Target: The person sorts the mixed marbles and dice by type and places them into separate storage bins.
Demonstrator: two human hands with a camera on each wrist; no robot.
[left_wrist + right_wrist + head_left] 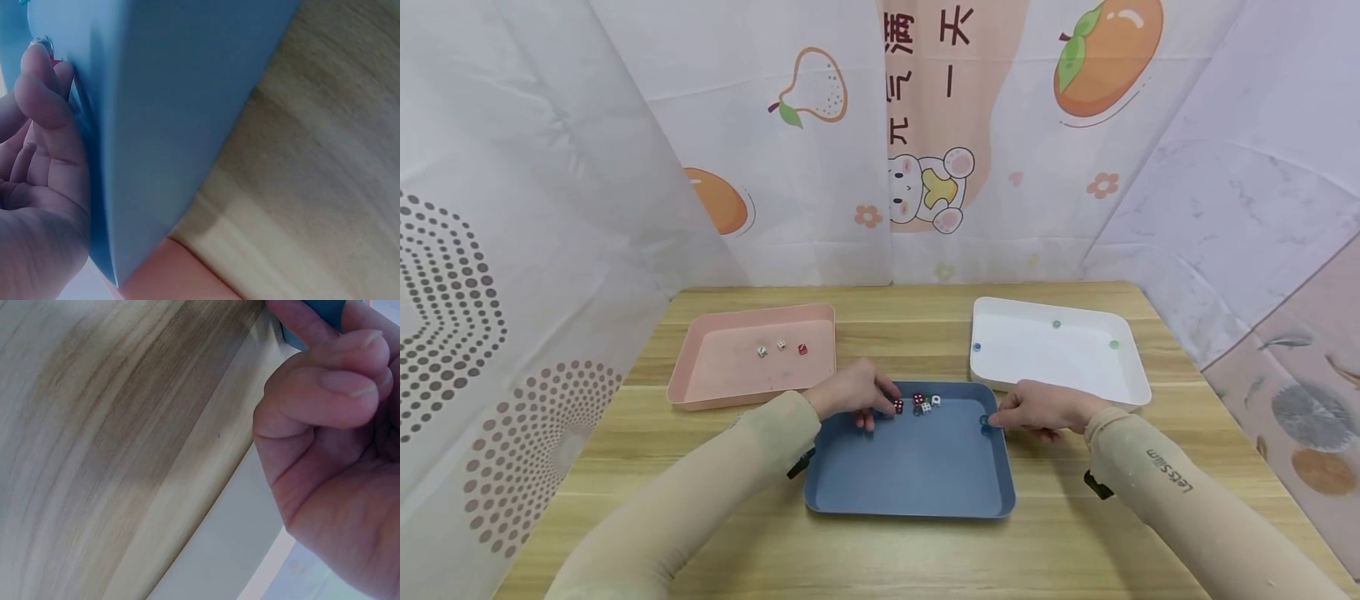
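Note:
In the head view, my left hand [861,392] reaches over the back left rim of the blue tray [917,475]. Its thumb and index finger pinch a red die [898,406]. Another red die [917,399], a white die [936,401] and a second white die [926,407] lie close by, with small translucent pieces partly hidden among them. At the tray's right wall, my right hand [1041,407] pinches a green glass marble [984,421] between thumb and index finger. The right wrist view shows its other fingers [344,394] curled; the marble is hidden there.
A pink tray [715,387] at the back left holds two white dice [762,352] and a red die [802,349]. The white tray [1037,358] at the back right holds a blue marble [977,347] and two pale green marbles [1056,324]. All stand on a wooden table [910,558].

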